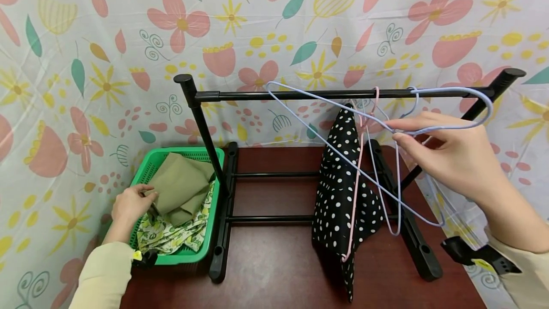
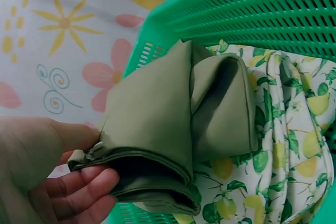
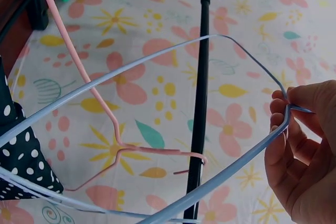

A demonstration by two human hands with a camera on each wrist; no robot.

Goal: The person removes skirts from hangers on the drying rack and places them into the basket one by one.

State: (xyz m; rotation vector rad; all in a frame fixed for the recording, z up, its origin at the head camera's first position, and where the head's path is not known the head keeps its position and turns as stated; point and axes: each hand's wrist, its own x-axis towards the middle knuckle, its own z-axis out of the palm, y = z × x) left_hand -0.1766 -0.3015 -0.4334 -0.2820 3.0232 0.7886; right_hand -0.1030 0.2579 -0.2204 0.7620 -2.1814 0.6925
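Observation:
My left hand [image 1: 130, 209] pinches the near-left edge of a folded olive-green garment [image 1: 177, 187] between thumb and fingers. That garment lies on top of folded lemon-print cloth [image 1: 182, 237] in a green basket [image 1: 171, 260]. On the right, my right hand [image 1: 450, 151] pinches a light-blue clothes hanger [image 1: 317, 93] at its neck, holding it tilted in front of the rack's top bar. Just behind hangs a black polka-dot garment [image 1: 336, 194] on a pink hanger [image 1: 357, 190], hooked over the bar. In the right wrist view, the blue hanger [image 3: 226, 182] crosses before the pink one.
A black clothes rack [image 1: 274, 95] stands on the dark red-brown table [image 1: 274, 261], the basket against its left foot. Further pale-blue hangers [image 1: 399, 180] hang at the bar's right. A flower-print curtain [image 1: 274, 23] closes off the back and sides.

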